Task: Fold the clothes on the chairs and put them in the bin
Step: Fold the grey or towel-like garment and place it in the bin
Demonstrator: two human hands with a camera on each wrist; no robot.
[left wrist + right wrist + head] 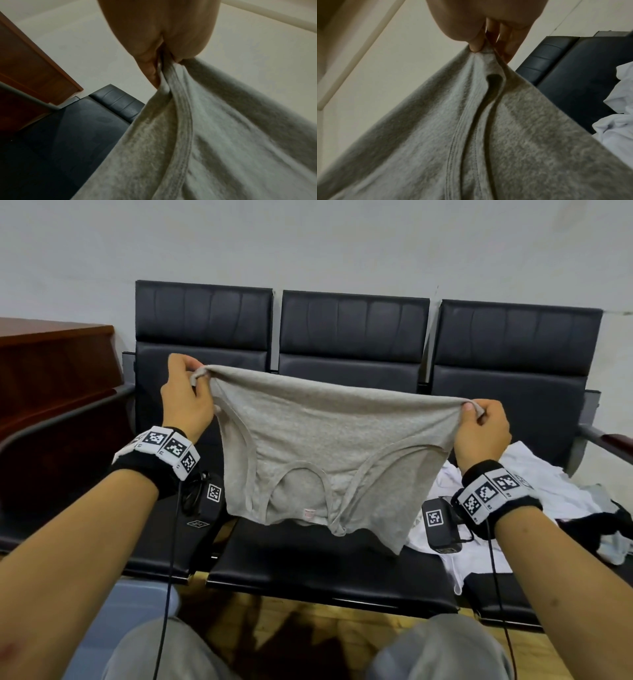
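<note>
A grey tank top [329, 453] hangs folded over in the air above the middle black chair [342, 556]. Its neck and armholes point down. My left hand [186, 395] pinches its upper left corner. My right hand [479, 422] pinches the upper right corner. The cloth is stretched between them. In the left wrist view my left hand [159, 65] grips bunched grey fabric [214, 142]. The right wrist view has my right hand [488, 42] pinching the grey fabric [479, 128] at a seam. No bin is in view.
A pile of white and dark clothes [534, 501] lies on the right chair seat. Three black chairs stand in a row against a pale wall. A brown wooden cabinet [51, 378] stands at the left. My knees in grey trousers [171, 652] are below.
</note>
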